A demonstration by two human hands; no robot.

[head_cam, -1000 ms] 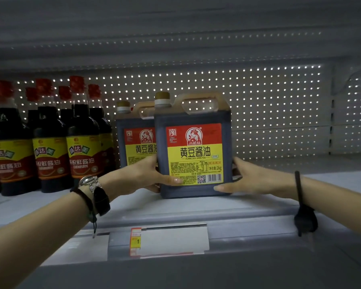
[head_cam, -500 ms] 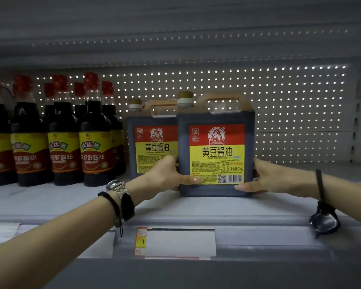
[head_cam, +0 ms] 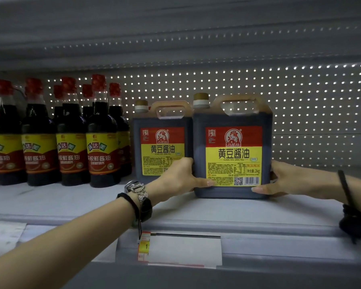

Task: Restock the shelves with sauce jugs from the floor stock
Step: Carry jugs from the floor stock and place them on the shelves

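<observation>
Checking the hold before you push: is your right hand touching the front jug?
Touching. The head view shows the right hand, thumb on the lower corner of the front jug, fingers round its side.

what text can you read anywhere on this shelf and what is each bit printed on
"黄豆酱油", "HUANG DOU JIANG YOU", "净含量:2kg": red-and-yellow label of the front dark square plastic jug
"黄豆酱油": matching label of the rear dark square plastic jug
"味达美", "味极鲜酱油": labels of the red-capped dark bottles
"1": yellow shelf-edge tag
Fine print, barcode digits and the names under the logos: too small to read
</observation>
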